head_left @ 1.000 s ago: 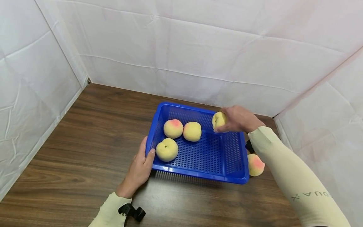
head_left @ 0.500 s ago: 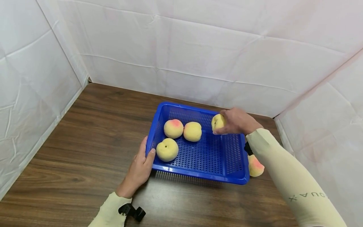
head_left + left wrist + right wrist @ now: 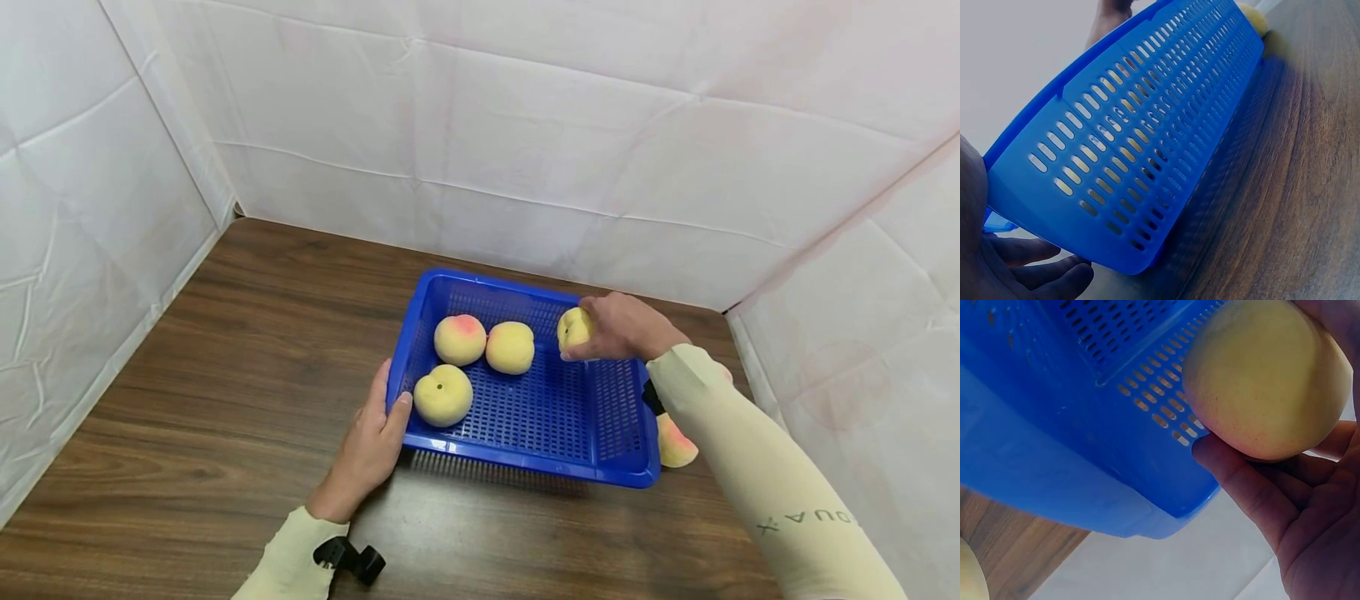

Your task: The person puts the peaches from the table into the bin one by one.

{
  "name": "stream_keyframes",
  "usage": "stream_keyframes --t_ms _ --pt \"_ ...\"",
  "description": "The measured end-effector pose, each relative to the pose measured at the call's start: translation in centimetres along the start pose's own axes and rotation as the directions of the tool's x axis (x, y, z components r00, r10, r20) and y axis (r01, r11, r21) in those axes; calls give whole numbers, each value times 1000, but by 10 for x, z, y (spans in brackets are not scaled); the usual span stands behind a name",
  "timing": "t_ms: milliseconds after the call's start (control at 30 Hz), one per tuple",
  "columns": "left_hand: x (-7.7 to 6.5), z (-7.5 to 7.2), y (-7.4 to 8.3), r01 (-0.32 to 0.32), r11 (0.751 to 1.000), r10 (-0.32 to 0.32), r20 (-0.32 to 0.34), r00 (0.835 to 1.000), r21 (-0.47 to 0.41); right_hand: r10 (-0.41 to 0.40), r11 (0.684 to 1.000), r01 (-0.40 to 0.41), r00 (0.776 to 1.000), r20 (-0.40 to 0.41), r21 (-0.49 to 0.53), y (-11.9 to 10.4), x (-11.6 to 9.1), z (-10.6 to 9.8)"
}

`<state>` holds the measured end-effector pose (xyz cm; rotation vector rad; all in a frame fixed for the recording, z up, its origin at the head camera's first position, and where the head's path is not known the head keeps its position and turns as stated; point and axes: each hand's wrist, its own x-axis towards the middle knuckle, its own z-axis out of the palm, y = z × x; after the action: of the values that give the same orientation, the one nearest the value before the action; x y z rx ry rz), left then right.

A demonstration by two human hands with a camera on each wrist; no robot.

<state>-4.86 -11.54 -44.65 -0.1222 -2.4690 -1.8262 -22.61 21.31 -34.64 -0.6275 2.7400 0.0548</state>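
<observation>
My left hand [image 3: 367,450] grips the left side of a blue perforated plastic basket [image 3: 525,465], thumb over the rim. In the left wrist view its fingers [image 3: 1063,281] curl at the basket's corner. My right hand [image 3: 630,325] holds a yellow peach [image 3: 574,327] inside the back right corner of the basket. The right wrist view shows that peach [image 3: 1266,378] between thumb and fingers, close by the perforated wall. Three more peaches lie in the left half: a pink-topped peach [image 3: 460,340], a yellow peach [image 3: 511,348] beside it, and another peach [image 3: 444,397] nearer me.
The basket is on a dark wood-grain table [image 3: 225,375]. To its right lies a pink-blushed peach [image 3: 675,443], partly behind my right sleeve [image 3: 750,467]; a sliver of another peach [image 3: 725,372] shows past the sleeve. White sheeting [image 3: 480,133] encloses the back and sides.
My right hand has lowered slightly into the basket with the peach and shifted a little left. A sliver of peach now shows beyond the right sleeve. The left hand keeps its grip.
</observation>
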Motion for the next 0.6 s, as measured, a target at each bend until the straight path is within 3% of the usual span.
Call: stream_keyframes --t_ms 600 --pt "0 -1 0 12 1000 -12 6 1000 2 -17 1000 17 1000 8 -3 -1 5 14"
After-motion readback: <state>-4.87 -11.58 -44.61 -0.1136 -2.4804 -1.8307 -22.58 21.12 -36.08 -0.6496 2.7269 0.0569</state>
